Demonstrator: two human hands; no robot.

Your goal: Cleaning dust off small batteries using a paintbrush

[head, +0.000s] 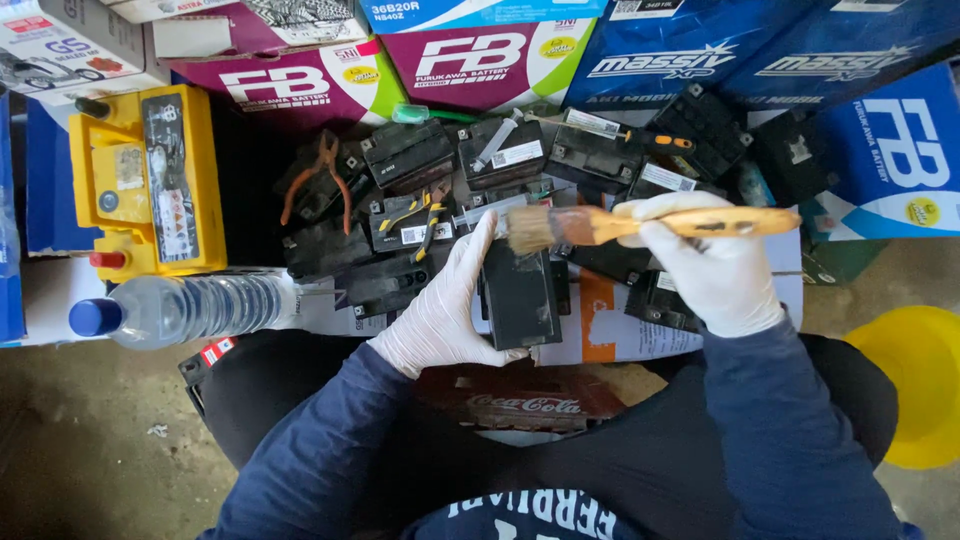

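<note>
Head view, single frame. I see the left hand (445, 305), white-gloved, clasped around the side of a small black battery (520, 295) held upright over the lap. The right hand (712, 265), also gloved, is closed on the wooden handle of a paintbrush (640, 224); the bristles sit just above the battery's top edge, contact not certain.

Behind the battery: a heap of small black batteries (420, 155), crowding right up to it. Orange-handled pliers (322, 175) and yellow-striped cutters (425, 215) lie on the heap; a syringe (497, 140) lies further back. A yellow battery (150, 180) stands at left, with a clear water bottle (190, 308), blue cap, on its side just in front. Purple and blue cartons (640, 50) wall the far side. A yellow funnel-like item (915, 385) sits at right. The floor (80, 440) is bare, dirty concrete.
</note>
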